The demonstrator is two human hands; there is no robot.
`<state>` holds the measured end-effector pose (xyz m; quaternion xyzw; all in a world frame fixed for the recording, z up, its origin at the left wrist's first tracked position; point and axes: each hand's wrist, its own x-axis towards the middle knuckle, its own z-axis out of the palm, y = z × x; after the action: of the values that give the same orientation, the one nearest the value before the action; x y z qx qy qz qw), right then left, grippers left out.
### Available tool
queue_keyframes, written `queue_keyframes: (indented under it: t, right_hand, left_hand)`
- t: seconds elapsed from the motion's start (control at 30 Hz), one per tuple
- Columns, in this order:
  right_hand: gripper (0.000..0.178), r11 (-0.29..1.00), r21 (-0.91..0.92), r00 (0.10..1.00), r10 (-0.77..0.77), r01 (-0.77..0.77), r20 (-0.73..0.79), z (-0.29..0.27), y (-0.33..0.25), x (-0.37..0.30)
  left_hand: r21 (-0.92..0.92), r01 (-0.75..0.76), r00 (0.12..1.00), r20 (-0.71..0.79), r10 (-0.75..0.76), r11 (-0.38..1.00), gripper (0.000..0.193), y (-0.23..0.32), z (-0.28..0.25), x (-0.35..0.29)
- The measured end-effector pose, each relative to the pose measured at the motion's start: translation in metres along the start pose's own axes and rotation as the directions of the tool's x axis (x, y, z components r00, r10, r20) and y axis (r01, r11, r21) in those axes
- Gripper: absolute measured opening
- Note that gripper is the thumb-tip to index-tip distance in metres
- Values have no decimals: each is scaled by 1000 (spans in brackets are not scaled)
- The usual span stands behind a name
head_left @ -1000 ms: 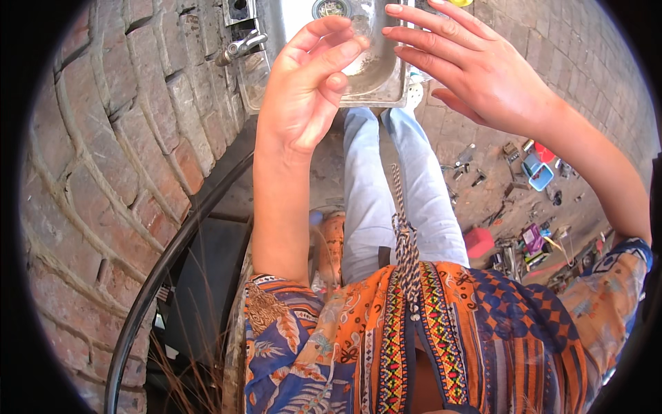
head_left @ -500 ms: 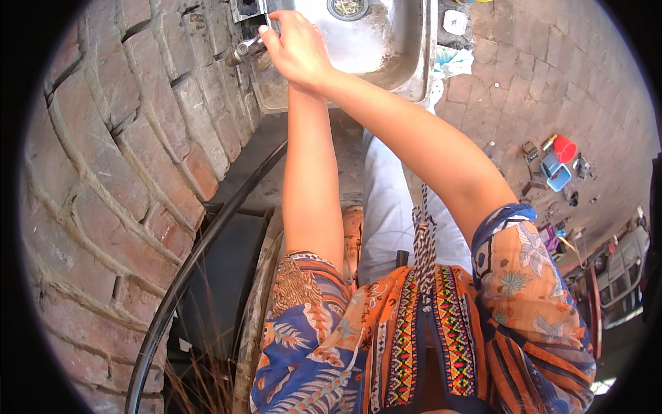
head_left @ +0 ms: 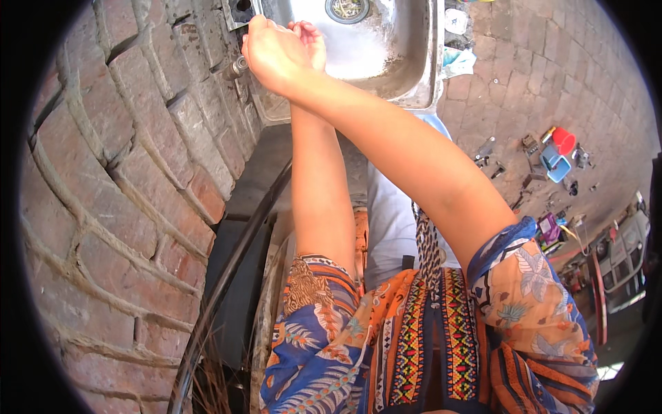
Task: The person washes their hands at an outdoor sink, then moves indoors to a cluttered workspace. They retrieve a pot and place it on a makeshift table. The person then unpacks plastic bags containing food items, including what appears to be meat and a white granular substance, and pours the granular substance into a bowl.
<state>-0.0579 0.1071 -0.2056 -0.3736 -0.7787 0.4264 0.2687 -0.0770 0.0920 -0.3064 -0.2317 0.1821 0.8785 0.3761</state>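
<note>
My right forearm crosses over my left at the near left corner of a metal sink. My right hand is closed, fingers curled beside the tap on the brick wall; whatever lies inside its grasp is hidden. Beneath it, my left hand shows only some loosely bent fingers, slightly apart, over the basin. The right hand covers its palm. A round drain strainer with bits of debris sits farther into the sink. No running water can be made out.
A brick wall rises close on the left, with a black hose curving beside it. At the right, a red bucket, a blue basin and scattered items lie on the brick paving. Crumpled packaging is beside the sink.
My right hand has shifted slightly left and down, and its outstretched fingers have curled in. Fingers of my left hand have come into sight beside it.
</note>
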Motion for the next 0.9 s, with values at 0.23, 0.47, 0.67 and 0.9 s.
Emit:
queue_keyframes:
  t: [0.23, 0.47, 0.67, 0.9]
  right_hand:
    - [25, 998, -46, 977, -21, 32, 213, -12, 11, 14]
    - [32, 998, 57, 949, -27, 9, 315, -24, 21, 16]
    - [30, 398, 782, 848, 437, -480, 299, 10, 69, 12]
    - [14, -265, 577, 541, 201, -773, 817, 47, 114, 18]
  left_hand:
    - [18, -78, 997, 8, 78, 997, 22, -3, -19, 19]
    - [152, -16, 983, 185, -13, 988, 28, -1, -28, 14]
    - [299, 186, 947, 199, -252, 936, 25, 14, -42, 7]
    - [139, 130, 988, -107, -116, 982, 25, 23, -51, 7]
